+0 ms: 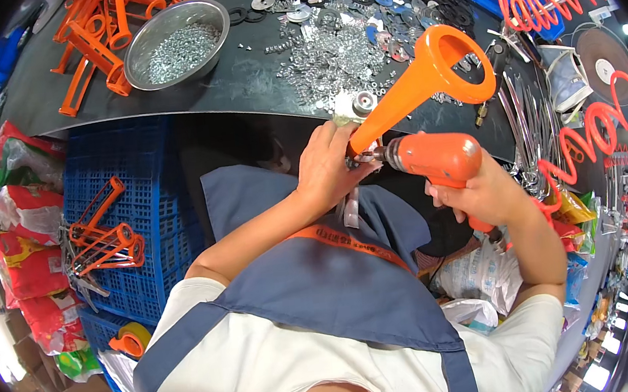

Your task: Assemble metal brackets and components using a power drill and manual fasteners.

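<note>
My left hand (326, 165) is closed around the narrow lower end of an orange ring-ended tool frame (399, 95), near the table's front edge. The frame tilts up to the right, its wide ring uppermost. In my right hand (482, 192) is an orange pistol-shaped air drill (440, 158), gripped by its handle. The drill's nose points left, at the frame's narrow end beside my left fingertips. Whether its bit touches anything there is hidden by the fingers and the frame. Just behind my left hand sits a round metal fitting (364, 103) at the table edge.
Loose small metal parts (331, 64) are heaped on the dark table (257, 87). A metal bowl of screws (179, 45) stands left, beside more orange frames (96, 50). Blue crates (120, 209) rise at my left. A coiled red hose (591, 140) hangs at right near long metal rods (529, 127).
</note>
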A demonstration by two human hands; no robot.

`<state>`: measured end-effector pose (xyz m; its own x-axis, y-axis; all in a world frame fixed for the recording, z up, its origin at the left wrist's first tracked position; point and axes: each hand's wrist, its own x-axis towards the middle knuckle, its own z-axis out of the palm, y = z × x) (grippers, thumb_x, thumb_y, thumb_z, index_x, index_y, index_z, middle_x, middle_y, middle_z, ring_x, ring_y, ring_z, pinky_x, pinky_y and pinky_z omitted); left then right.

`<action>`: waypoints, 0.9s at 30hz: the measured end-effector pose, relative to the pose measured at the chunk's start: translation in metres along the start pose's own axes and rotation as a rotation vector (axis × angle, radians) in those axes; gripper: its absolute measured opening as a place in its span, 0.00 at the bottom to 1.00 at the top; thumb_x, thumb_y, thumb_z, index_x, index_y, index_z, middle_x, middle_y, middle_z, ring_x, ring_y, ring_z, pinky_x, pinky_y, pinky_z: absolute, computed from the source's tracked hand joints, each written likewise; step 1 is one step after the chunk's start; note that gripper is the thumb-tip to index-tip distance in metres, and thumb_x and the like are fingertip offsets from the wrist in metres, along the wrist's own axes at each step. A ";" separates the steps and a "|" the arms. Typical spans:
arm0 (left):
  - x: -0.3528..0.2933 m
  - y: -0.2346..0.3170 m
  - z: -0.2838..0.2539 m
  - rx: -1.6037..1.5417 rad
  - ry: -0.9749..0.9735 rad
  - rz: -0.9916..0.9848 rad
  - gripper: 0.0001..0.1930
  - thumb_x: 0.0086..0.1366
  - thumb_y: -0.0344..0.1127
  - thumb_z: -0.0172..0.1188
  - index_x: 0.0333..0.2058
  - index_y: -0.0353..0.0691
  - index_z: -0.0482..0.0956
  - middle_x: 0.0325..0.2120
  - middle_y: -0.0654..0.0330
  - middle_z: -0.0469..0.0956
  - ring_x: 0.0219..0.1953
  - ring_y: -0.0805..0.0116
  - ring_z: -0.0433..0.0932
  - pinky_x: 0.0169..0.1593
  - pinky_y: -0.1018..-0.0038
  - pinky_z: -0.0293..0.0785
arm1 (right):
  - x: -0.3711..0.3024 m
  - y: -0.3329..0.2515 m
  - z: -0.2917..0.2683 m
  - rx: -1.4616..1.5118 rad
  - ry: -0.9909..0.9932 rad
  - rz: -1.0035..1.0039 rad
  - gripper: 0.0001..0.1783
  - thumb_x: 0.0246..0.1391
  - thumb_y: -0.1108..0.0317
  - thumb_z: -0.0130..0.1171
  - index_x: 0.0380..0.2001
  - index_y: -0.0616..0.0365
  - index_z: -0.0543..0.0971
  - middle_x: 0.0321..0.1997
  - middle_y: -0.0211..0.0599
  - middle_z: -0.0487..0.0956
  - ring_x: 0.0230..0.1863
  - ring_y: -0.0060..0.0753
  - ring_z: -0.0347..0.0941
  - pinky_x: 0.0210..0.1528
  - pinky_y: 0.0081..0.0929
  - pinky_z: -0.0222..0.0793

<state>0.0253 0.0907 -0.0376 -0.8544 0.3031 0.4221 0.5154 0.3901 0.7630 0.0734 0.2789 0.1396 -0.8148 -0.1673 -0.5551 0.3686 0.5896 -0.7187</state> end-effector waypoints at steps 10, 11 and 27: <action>0.005 -0.004 0.002 -0.031 -0.059 0.023 0.30 0.39 0.36 0.74 0.43 0.40 0.71 0.32 0.57 0.72 0.36 0.54 0.72 0.39 0.64 0.70 | -0.007 -0.011 -0.020 -0.142 -0.067 0.048 0.16 0.49 0.70 0.59 0.40 0.68 0.74 0.27 0.39 0.78 0.21 0.28 0.76 0.19 0.25 0.72; 0.006 -0.005 -0.001 -0.051 -0.052 0.055 0.28 0.40 0.36 0.74 0.42 0.41 0.72 0.33 0.57 0.72 0.36 0.54 0.73 0.39 0.64 0.71 | -0.019 0.003 -0.024 0.044 0.050 -0.082 0.18 0.50 0.73 0.59 0.45 0.66 0.72 0.30 0.39 0.78 0.24 0.28 0.76 0.19 0.23 0.72; 0.005 -0.004 -0.003 -0.062 -0.032 0.047 0.27 0.40 0.31 0.73 0.42 0.41 0.73 0.30 0.57 0.72 0.33 0.55 0.72 0.36 0.64 0.69 | -0.004 0.044 0.006 0.364 0.069 -0.137 0.22 0.49 0.75 0.59 0.49 0.62 0.69 0.34 0.39 0.78 0.30 0.29 0.76 0.18 0.21 0.72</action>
<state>0.0190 0.0880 -0.0368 -0.8260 0.3481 0.4434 0.5493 0.3202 0.7719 0.0951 0.3004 0.1076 -0.8909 -0.1639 -0.4235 0.3791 0.2449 -0.8923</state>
